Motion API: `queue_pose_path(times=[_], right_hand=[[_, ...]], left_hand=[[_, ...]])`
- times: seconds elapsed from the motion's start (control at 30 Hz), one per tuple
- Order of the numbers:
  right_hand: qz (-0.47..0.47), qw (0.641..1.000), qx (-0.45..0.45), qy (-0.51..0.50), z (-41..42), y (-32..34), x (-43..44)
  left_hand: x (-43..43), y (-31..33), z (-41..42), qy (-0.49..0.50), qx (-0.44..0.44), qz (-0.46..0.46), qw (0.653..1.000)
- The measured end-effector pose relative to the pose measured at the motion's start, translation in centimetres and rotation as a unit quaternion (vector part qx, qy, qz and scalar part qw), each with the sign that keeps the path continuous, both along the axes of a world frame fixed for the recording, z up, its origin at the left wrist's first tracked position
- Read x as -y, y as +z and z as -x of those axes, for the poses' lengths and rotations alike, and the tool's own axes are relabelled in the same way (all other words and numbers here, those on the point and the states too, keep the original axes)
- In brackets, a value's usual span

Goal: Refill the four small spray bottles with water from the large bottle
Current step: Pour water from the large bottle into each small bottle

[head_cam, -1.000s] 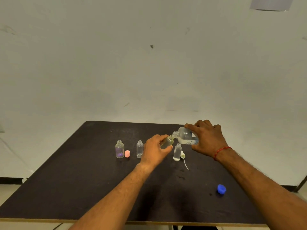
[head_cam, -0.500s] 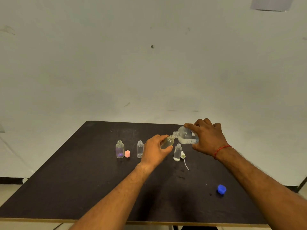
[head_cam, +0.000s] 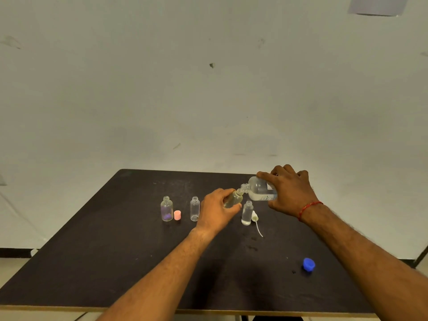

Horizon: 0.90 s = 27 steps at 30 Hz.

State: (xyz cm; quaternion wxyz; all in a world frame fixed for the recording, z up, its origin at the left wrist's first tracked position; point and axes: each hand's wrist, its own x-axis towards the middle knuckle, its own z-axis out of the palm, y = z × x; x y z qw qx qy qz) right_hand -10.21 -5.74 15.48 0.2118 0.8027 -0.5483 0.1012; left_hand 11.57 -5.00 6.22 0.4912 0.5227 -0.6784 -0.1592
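My right hand grips the large clear bottle, tipped on its side with its mouth pointing left. Its mouth meets the neck of a small bottle, held tilted above the table by my left hand. Three more small clear bottles stand uncapped on the black table: one at the left, one in the middle, and one just below the pouring spot, partly filled.
A pink cap stands beside the left bottle. A white spray head with a thin tube lies right of the partly filled bottle. A blue cap rests near the front right. A pale wall rises behind the table.
Both hands and the two bottles have risen very slightly; otherwise the pouring pose holds and the standing bottles have not moved.
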Motion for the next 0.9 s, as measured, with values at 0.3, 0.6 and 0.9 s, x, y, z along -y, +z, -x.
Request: queue_pose_path(times=[0.3,0.6,0.9], right_hand=[[0.003,1.0,-0.006,0.0,0.04,0.11,0.04],[0.003,1.0,-0.01,-0.002,0.07,0.26,-0.06],[0.001,1.0,-0.013,-0.003,-0.05,0.41,-0.09]], left_hand=[[-0.08,0.19,0.11,-0.004,-0.004,-0.001,1.0],[-0.1,0.19,0.11,-0.003,-0.005,-0.005,1.0],[-0.16,0.31,0.01,0.0,0.004,-0.001,1.0]])
